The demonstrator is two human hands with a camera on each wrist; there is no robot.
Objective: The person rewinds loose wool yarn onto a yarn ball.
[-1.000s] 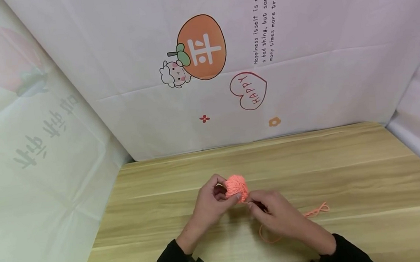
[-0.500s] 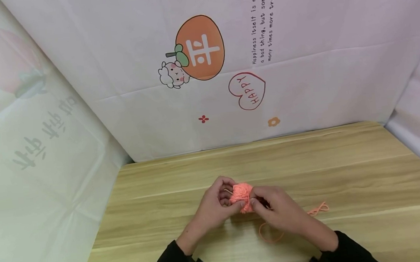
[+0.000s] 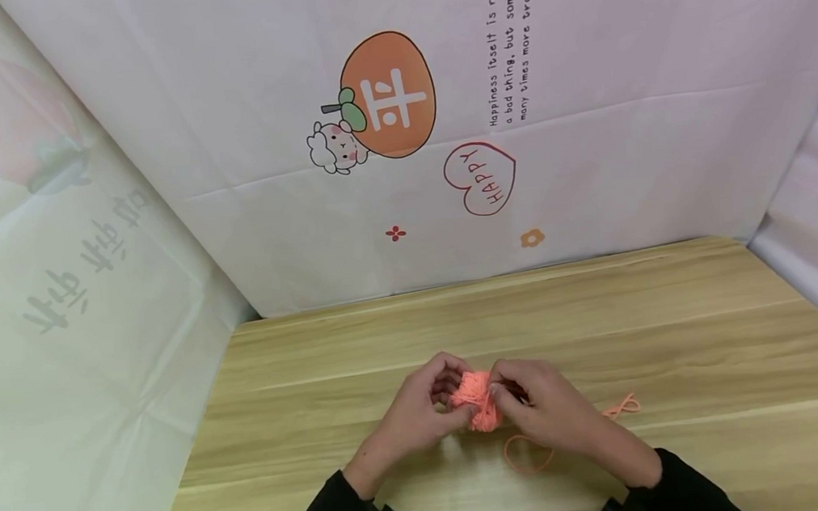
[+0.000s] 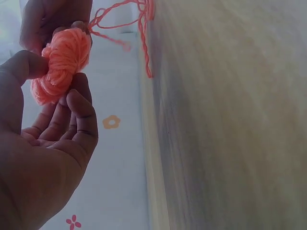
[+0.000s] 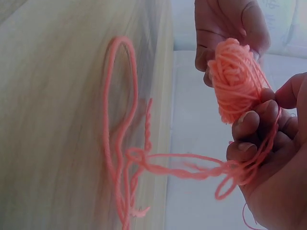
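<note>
A small coral-pink ball of yarn [image 3: 477,400] is held up above the table between the two hands. The left hand [image 3: 422,404] grips it from the left, thumb on the near side and fingers behind, as the left wrist view shows with the yarn ball [image 4: 62,67]. At its right side, the right hand [image 3: 549,405] pinches a strand against the ball with thumb and forefinger. In the right wrist view, more loose yarn [image 5: 187,170] runs through the curled fingers of that hand and trails down to the table.
A loop of yarn [image 3: 529,454] and a twisted yarn end [image 3: 622,405] lie on the wood-grain table [image 3: 316,361]. A printed white cloth [image 3: 269,243] hangs behind the table's back edge, with more cloth at both sides.
The yarn ball has come nearer the body and slightly right, and has turned in the left hand. The right hand's fingertips have moved from a strand below the ball up against its side.
</note>
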